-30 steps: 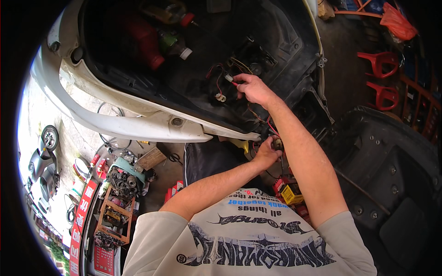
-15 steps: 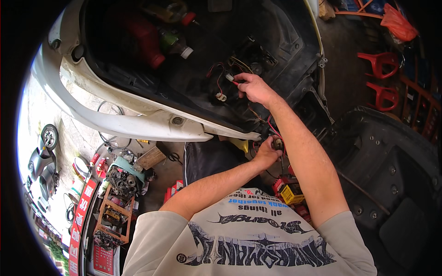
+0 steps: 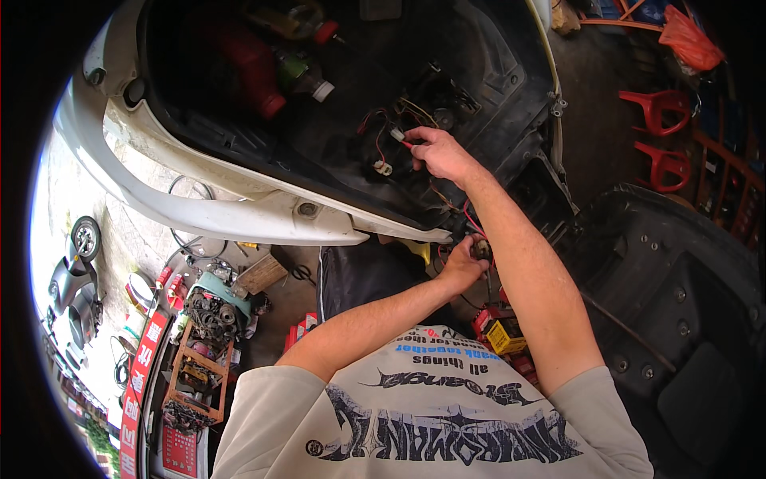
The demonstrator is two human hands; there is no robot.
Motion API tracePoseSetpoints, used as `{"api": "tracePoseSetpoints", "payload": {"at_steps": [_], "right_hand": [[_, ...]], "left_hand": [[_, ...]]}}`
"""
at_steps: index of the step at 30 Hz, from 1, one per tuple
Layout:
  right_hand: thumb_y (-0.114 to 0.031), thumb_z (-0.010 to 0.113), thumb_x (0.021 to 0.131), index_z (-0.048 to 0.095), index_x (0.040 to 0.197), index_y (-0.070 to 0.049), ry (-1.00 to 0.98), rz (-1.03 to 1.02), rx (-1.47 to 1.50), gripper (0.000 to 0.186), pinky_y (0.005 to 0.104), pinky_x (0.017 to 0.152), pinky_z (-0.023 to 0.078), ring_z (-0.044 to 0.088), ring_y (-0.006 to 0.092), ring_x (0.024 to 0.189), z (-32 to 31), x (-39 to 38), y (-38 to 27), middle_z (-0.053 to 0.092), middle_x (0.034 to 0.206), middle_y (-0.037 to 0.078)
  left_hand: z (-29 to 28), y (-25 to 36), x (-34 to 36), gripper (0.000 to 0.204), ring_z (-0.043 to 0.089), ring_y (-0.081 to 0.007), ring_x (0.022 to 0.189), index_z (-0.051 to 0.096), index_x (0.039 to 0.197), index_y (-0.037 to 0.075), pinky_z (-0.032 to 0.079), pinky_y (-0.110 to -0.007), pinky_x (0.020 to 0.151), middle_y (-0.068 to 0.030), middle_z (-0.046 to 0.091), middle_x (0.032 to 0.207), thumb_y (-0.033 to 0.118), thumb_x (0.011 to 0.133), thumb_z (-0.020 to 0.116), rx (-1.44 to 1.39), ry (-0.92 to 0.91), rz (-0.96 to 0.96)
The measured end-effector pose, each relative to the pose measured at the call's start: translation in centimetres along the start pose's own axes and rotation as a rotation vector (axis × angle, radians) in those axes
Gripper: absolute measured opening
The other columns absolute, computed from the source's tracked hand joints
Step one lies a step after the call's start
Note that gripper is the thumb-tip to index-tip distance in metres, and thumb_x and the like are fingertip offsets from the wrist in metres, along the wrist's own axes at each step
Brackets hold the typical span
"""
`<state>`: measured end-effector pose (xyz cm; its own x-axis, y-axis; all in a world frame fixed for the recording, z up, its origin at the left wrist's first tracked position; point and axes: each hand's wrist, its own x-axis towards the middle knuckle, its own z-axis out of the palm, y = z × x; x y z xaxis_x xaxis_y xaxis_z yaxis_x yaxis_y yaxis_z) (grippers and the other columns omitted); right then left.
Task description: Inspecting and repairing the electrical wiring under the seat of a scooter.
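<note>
Over the open black storage well (image 3: 343, 152) of a white scooter, my right hand (image 3: 444, 155) pinches a thin red lead. Its tip meets a white wire connector (image 3: 397, 134), which has dark and red wires running from it. A second white connector (image 3: 383, 168) hangs just below on a red wire. Nearer to me, beside the body panel's tip, my left hand (image 3: 461, 269) is closed round a small dark, rounded part (image 3: 480, 249) with a pale face. Red and pink wires (image 3: 472, 217) run close to it. My fingers partly hide that part, so its kind is unclear.
White scooter bodywork (image 3: 239, 217) curves along the left. Bottles (image 3: 307, 78) lie inside the well. A black seat or cover (image 3: 678, 319) stands at right, red chairs (image 3: 666, 113) beyond. Below sits a red and yellow box (image 3: 504, 335); engine parts (image 3: 214, 311) and a wooden crate (image 3: 195, 375) are left.
</note>
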<state>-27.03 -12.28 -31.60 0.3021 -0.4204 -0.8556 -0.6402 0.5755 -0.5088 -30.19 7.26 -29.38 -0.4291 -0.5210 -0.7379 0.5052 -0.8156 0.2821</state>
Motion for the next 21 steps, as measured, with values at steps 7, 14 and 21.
{"api": "tracePoseSetpoints", "payload": {"at_steps": [7, 14, 21], "right_hand": [[-0.008, 0.05, 0.08, 0.057, 0.119, -0.004, 0.003, -0.012, -0.03, 0.04, 0.0269, 0.052, 0.039, 0.05, 0.0111, 0.056, -0.06, -0.1, -0.22, 0.061, 0.068, 0.004], [-0.008, 0.05, 0.08, 0.057, 0.118, -0.005, -0.012, 0.003, -0.018, 0.039, 0.0268, 0.052, 0.039, 0.05, 0.0112, 0.056, -0.29, -0.1, -0.1, 0.061, 0.069, 0.004], [-0.009, 0.05, 0.08, 0.058, 0.117, -0.005, -0.01, -0.003, -0.029, 0.038, 0.0267, 0.052, 0.039, 0.049, 0.0108, 0.055, -0.27, -0.25, -0.24, 0.061, 0.069, 0.003]], "left_hand": [[-0.14, -0.14, 0.05, 0.052, 0.058, -0.0123, 0.062, 0.042, 0.125, -0.002, 0.049, -0.025, 0.057, -0.0112, 0.059, 0.095, -0.005, 0.075, 0.057, 0.031, 0.009, 0.0], [-0.22, -0.67, 0.34, 0.052, 0.057, -0.0125, 0.059, 0.042, 0.124, -0.002, 0.048, -0.026, 0.056, -0.011, 0.059, 0.092, -0.004, 0.074, 0.057, 0.03, 0.014, 0.001], [-0.37, -0.29, 0.2, 0.052, 0.057, -0.0108, 0.066, 0.041, 0.127, 0.0, 0.049, -0.024, 0.058, -0.0094, 0.059, 0.098, -0.002, 0.078, 0.059, 0.057, -0.005, -0.035]]}}
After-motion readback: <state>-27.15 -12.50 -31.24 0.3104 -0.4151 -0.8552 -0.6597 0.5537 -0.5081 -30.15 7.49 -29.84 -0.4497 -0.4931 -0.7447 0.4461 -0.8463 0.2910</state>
